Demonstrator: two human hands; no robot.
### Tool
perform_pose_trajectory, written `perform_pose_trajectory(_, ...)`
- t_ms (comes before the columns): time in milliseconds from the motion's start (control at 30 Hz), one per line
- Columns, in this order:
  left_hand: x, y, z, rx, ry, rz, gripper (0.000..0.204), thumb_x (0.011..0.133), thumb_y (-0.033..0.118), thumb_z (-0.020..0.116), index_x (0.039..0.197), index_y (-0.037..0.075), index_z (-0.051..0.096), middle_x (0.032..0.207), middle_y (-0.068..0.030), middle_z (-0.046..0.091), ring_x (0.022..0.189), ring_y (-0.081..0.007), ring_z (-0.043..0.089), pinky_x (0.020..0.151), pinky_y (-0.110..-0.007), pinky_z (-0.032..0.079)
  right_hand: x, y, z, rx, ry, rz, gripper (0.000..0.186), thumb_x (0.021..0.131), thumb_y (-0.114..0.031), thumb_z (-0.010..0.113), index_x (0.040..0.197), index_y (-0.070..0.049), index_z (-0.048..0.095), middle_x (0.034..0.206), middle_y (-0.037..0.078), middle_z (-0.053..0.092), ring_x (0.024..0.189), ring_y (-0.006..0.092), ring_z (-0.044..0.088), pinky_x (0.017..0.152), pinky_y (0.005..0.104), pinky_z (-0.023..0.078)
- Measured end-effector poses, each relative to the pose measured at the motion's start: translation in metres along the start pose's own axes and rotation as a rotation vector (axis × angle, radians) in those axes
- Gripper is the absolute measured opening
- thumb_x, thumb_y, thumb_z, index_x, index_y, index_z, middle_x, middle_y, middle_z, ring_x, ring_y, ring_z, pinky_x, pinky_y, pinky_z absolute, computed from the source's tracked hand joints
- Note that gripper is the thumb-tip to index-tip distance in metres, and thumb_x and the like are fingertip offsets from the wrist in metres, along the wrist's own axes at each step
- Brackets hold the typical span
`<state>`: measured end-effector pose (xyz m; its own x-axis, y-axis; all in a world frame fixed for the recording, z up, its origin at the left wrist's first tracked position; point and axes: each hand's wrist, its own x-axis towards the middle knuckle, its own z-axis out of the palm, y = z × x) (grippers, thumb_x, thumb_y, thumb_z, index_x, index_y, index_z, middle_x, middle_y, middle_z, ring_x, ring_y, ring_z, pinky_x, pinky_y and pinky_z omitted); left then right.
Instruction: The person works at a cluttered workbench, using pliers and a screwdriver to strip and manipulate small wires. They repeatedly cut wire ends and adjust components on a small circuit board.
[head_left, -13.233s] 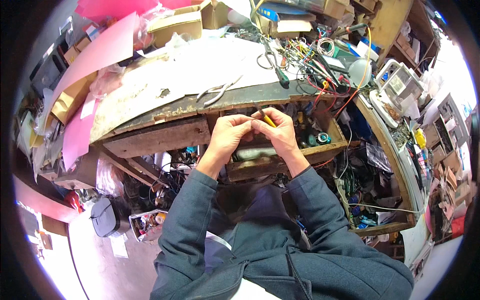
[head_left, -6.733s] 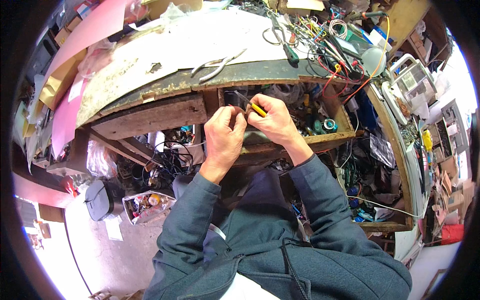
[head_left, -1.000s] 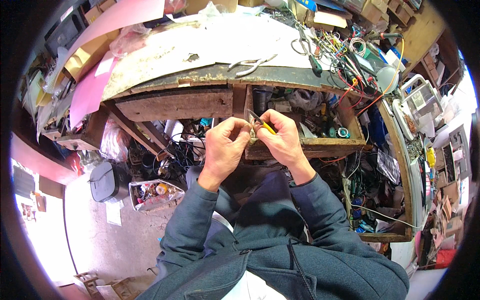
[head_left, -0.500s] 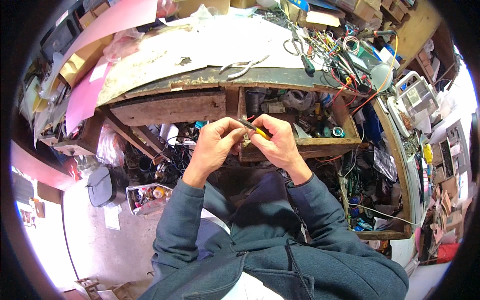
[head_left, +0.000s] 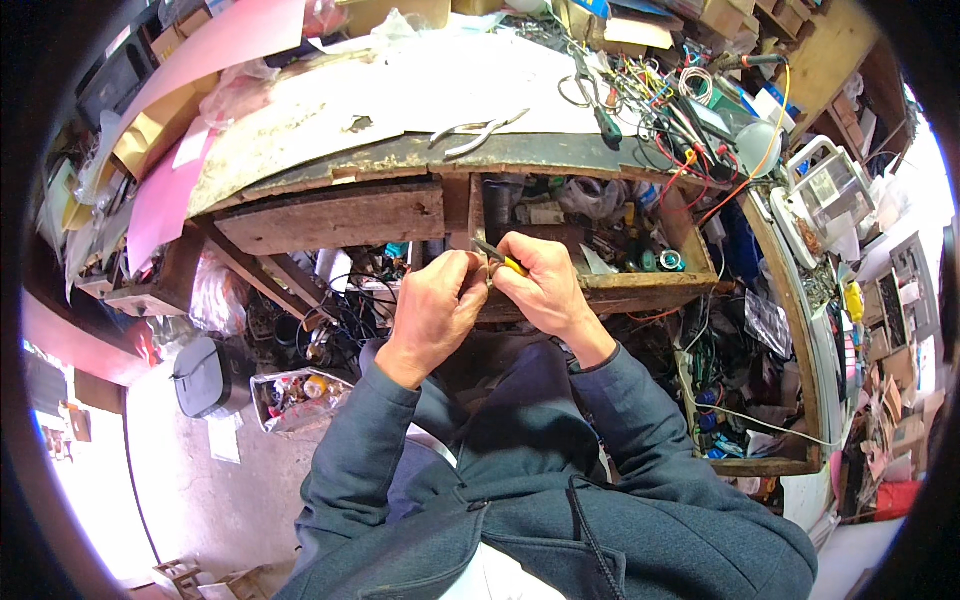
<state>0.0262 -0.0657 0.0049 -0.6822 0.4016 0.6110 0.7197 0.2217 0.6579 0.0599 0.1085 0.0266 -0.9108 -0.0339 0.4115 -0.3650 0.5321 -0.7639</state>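
My right hand [head_left: 542, 292] is closed around a yellow-handled tool [head_left: 513, 267] whose narrow dark end angles up to the left. Beside it, my left hand [head_left: 432, 312] is closed, fingertips pinched at the tool on something small that I cannot make out. Both hands are over the front left corner of an open wooden drawer [head_left: 630, 281] full of small parts, bags and tools. On the bench top above lie curved metal pliers [head_left: 468, 142] and dark-handled tools [head_left: 606, 122].
Tangled wires and test leads [head_left: 680, 120] crowd the bench's right. Pink sheets [head_left: 160, 215] hang at its left. A box of odds and ends [head_left: 300, 400] and a black container [head_left: 205, 375] stand on the floor [head_left: 170, 470]. A cluttered wooden compartment [head_left: 745, 410] is at lower right.
My left hand has turned knuckles-up and shifted slightly down since half a second ago, covering more of what it pinches. The yellow-handled tool stays in my right hand throughout.
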Motion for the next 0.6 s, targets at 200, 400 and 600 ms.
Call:
perform_pose_trajectory(200,0.001,0.002,0.005,0.072,0.037,0.065,0.013,0.086,0.002,0.068,0.096,0.001,0.061,0.086,-0.0164,0.065,0.075,-0.0354,0.066,0.065,-0.040,0.052,-0.002,0.015,-0.004,0.293,-0.073,0.145,0.012,0.086,-0.010,0.063,0.081,0.000,0.059,0.065,0.000,0.049,0.064,0.0061,0.044,0.057,0.0265,0.039)
perform_pose_trajectory(400,0.005,0.007,0.006,0.057,0.047,0.067,0.014,0.085,0.000,0.068,0.097,0.001,0.062,0.085,-0.0166,0.065,0.074,-0.0348,0.066,0.064,-0.039,0.052,-0.001,0.017,-0.009,0.383,-0.096,0.169,0.010,0.088,-0.009,0.062,0.082,-0.001,0.060,0.068,-0.003,0.050,0.067,0.0049,0.044,0.059,0.0246,0.039)
perform_pose_trajectory(600,0.012,0.005,0.012,0.065,0.080,0.109,0.015,0.085,0.003,0.070,0.096,0.003,0.059,0.082,-0.0151,0.063,0.072,-0.0359,0.065,0.062,-0.042,0.051,0.004,0.009,-0.021,0.194,-0.082,0.112,0.011,0.085,-0.009,0.063,0.083,0.001,0.059,0.065,0.000,0.049,0.065,0.0058,0.043,0.058,0.0260,0.040)
